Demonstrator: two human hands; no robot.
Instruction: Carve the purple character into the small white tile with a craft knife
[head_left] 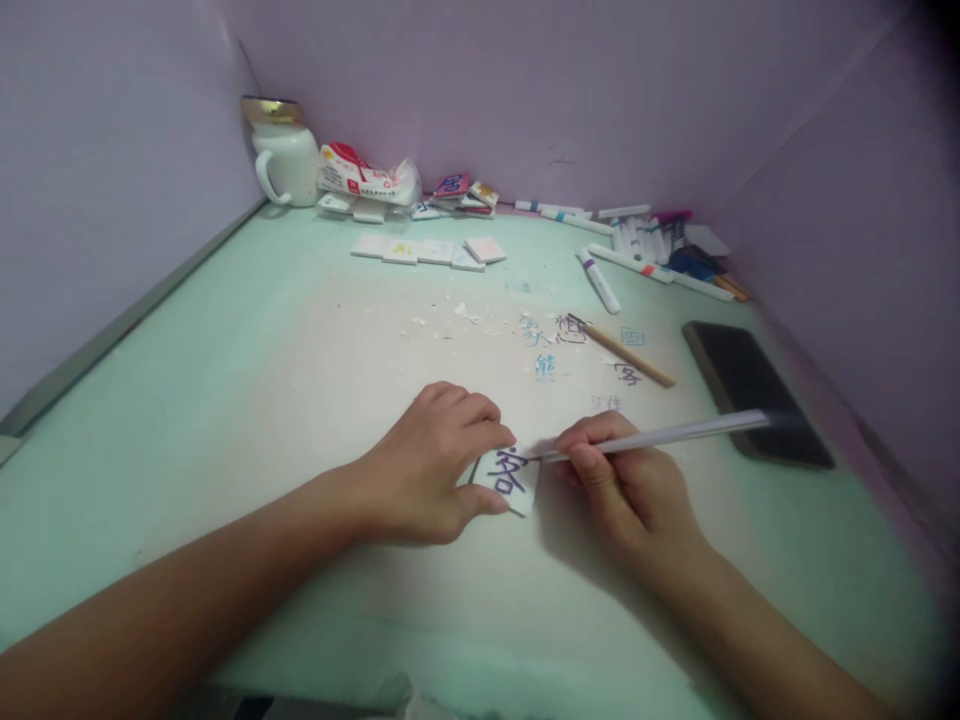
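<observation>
In the lower centre of the frame, the left hand (439, 465) grips a small white square card (519, 492) bearing a bold dark-purple character; its thumb and forefinger press on opposite edges, the other fingers bunched together. Right of it, the right hand (630, 490) pinches a slim, pale, shiny-barrelled pen (679, 432) between thumb and curled fingers. The pen's thin dark tip is at the card's upper right edge; I cannot tell whether it touches.

Farther back, at the right of the frame, a black rectangular phone (757, 395) lies flat on the pale green tabletop (225, 340). A tan wooden stick (626, 353) lies slantwise right of centre, among blue and purple handwritten characters (545, 368). White flakes (463, 310) are scattered near the middle.

Beyond, a white marker with a purple band (600, 282) lies apart from a cluster of white-barrelled markers (637, 240) at upper right. Overlapping white square tiles (420, 251) form a row at upper centre. Behind them sits a red-and-white plastic packet (367, 178), beside a white gold-lidded mug (294, 165) at upper left.
</observation>
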